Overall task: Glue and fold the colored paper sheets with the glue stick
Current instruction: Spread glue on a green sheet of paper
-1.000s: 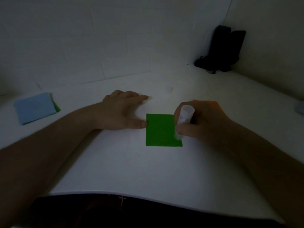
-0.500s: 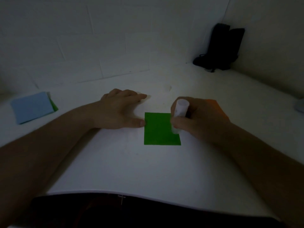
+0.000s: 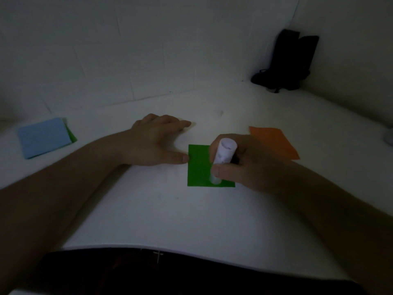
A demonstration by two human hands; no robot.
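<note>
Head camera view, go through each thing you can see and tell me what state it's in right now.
green sheet: flat, unfolded
glue stick: uncapped, tip on the sheet
right hand: grips the stick
left hand: flat, thumb at the sheet's edge
orange sheet: flat
blue sheet: lying on a green one

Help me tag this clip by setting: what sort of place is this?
Probably a plain indoor craft corner, dimly lit: a white table set against bare white walls, with small colored paper squares laid out, a green sheet, an orange sheet and a blue stack.
</note>
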